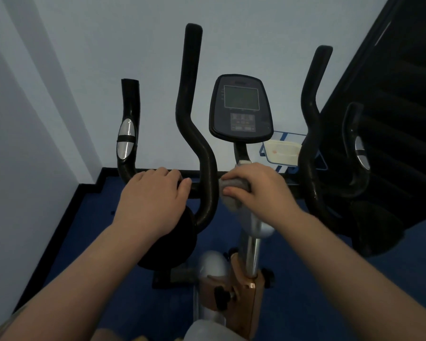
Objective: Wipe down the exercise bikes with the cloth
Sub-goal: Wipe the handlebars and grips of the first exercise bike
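A person leans over a black-and-silver exercise bike (250,244) with a copper-coloured frame block low on its post, standing on a dark blue carpeted floor (113,200) in a corner of pale grey walls. The left hand (153,195) curls over the black horizontal handlebar crossbar (194,187), grasping it just left of the tall, curved black foam-covered handlebar (194,134) that rises at the centre. The right hand (258,188) is clenched around a small grey cloth (231,190), fingers wrapped over the top and thumb beneath, pressing the cloth against the crossbar where it meets the silver post, just right of that curved bar. Part of the cloth hangs below the thumb. Above the right hand stands the dark oval console (241,109) with a grey screen and a button panel. A shorter black grip with a silver sensor plate (126,139) stands at the far left, a matching one (360,150) at the far right, and another tall curved bar (312,114) rises between console and right grip. Behind the console, a blue wire rack holds a pale tray (280,150).
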Demonstrator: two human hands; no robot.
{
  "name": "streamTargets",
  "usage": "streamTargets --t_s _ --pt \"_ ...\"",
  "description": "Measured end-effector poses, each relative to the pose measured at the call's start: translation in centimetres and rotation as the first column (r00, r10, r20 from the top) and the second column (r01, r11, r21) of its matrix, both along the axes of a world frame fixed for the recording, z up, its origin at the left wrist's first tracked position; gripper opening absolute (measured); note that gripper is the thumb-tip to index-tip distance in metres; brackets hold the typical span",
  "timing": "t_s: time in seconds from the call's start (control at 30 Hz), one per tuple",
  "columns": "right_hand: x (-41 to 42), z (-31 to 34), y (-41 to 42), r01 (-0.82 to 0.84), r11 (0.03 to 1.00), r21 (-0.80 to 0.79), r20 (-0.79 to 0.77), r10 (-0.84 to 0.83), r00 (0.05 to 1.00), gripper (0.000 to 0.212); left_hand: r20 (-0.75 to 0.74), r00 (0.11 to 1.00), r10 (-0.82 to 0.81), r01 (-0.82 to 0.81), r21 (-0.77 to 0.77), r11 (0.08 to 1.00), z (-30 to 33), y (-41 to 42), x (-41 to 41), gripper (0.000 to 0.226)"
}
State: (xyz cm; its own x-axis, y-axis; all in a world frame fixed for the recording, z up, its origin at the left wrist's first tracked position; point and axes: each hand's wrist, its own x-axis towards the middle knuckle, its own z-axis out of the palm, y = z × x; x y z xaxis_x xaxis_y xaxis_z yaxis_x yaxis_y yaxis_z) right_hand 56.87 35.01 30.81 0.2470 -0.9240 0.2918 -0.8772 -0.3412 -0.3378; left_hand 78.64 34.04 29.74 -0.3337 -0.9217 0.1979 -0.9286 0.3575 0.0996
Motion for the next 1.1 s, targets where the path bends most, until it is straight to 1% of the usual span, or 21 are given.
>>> streamTargets --t_s 0.07,0.17,0.23,0.33,0.4,0.43,0.5,0.53,0.57,0.63,0.67,0.7,0.73,0.8,0.83,0.87,0.9,0.93,1.0,1.03,1.1 --pt "0.6 -0.5 0.2 -0.008 1.0 -0.026 -0.048 0.006 0.999 0.021 0.038 0.999 0.001 -0.002 0.03 1.0 0.1 -0.2 -0.1 0.054" --pt "-2.0 0.4 1.0 -0.124 0.992 -0.007 -0.14 0.122 0.983 0.023 -0.003 1.0 0.023 -0.023 0.049 0.999 0.2 -0.1 -0.2 0.051" --pt "-2.0 0.9 0.5 -0.082 0.997 0.009 -0.098 0.083 0.992 0.02 0.03 1.0 0.009 -0.009 0.026 1.0 0.2 0.0 -0.2 0.048" --pt "1.0 -0.2 -0.1 0.073 0.997 -0.009 -0.044 -0.074 0.996 0.017 0.124 0.992 -0.027 0.027 0.0 1.0 0.3 0.0 -0.1 0.051" --pt "1.0 -1.1 0.9 0.055 0.996 -0.077 -0.09 -0.062 0.994 0.017 0.179 0.982 -0.061 0.067 -0.026 0.997 0.3 0.1 0.0 0.042" --pt "0.1 -1.0 1.7 0.016 0.997 -0.079 -0.119 -0.025 0.993 0.02 0.197 0.977 -0.08 0.088 -0.036 0.995 0.2 0.2 0.0 0.036" --pt "-1.8 -0.3 2.1 -0.036 0.998 -0.056 -0.177 0.025 0.984 0.025 0.242 0.963 -0.119 0.136 -0.055 0.989 -0.1 0.4 0.0 0.034" --pt "-1.8 0.0 1.6 -0.014 0.999 -0.031 -0.168 0.009 0.986 0.023 0.258 0.958 -0.124 0.145 -0.063 0.988 -0.1 0.3 0.1 0.035" --pt "-1.1 0.1 0.9 0.042 0.999 -0.021 -0.141 -0.045 0.989 0.02 0.267 0.956 -0.12 0.143 -0.068 0.987 -0.1 0.3 0.2 0.035" --pt "1.6 -0.5 0.1 0.201 0.978 -0.058 -0.106 -0.207 0.973 0.019 0.28 0.954 -0.105 0.135 -0.089 0.987 -0.1 0.5 0.2 0.036" --pt "2.7 -1.0 0.2 0.259 0.961 -0.096 -0.114 -0.269 0.956 0.018 0.273 0.957 -0.103 0.136 -0.108 0.985 -0.2 0.6 0.1 0.037" --pt "3.0 -1.6 0.7 0.258 0.957 -0.135 -0.135 -0.276 0.952 0.015 0.245 0.964 -0.099 0.133 -0.124 0.983 -0.1 0.7 0.0 0.035" --pt "2.4 -2.1 1.5 0.21 0.965 -0.156 -0.152 -0.233 0.96 0.012 0.207 0.974 -0.096 0.125 -0.131 0.984 0.2 1.0 0.0 0.031" --pt "0.0 -1.9 2.9 0.086 0.979 -0.183 -0.196 -0.122 0.973 0.018 0.12 0.987 -0.104 0.123 -0.163 0.979 0.4 1.1 0.0 0.022" --pt "-0.9 -1.4 2.7 0.046 0.983 -0.179 -0.21 -0.084 0.974 0.019 0.094 0.989 -0.112 0.129 -0.199 0.972 0.3 1.0 0.0 0.022" --pt "-1.1 -0.8 2.0 0.05 0.987 -0.152 -0.197 -0.08 0.977 0.018 0.083 0.99 -0.114 0.13 -0.224 0.966 0.2 0.9 0.0 0.023" --pt "-0.6 -0.5 1.1 0.095 0.989 -0.117 -0.17 -0.114 0.979 0.017 0.079 0.99 -0.116 0.133 -0.247 0.96 0.1 0.8 0.0 0.023" --pt "0.7 -0.5 0.3 0.162 0.983 -0.091 -0.143 -0.174 0.974 0.017 0.077 0.99 -0.122 0.138 -0.266 0.954 0.0 0.8 -0.1 0.024" --pt "3.2 -1.1 -0.3 0.29 0.952 -0.098 -0.131 -0.301 0.945 0.019 0.068 0.989 -0.129 0.144 -0.302 0.942 -0.1 0.7 -0.1 0.025" --pt "3.7 -1.5 -0.1 0.3 0.946 -0.121 -0.127 -0.315 0.941 0.017 0.061 0.99 -0.13 0.142 -0.315 0.938 -0.2 0.7 -0.2 0.025" --pt "2.4 -2.2 1.4 0.193 0.963 -0.188 -0.12 -0.218 0.969 0.01 0.045 0.989 -0.142 0.149 -0.328 0.933 -0.1 0.8 -0.2 0.026"
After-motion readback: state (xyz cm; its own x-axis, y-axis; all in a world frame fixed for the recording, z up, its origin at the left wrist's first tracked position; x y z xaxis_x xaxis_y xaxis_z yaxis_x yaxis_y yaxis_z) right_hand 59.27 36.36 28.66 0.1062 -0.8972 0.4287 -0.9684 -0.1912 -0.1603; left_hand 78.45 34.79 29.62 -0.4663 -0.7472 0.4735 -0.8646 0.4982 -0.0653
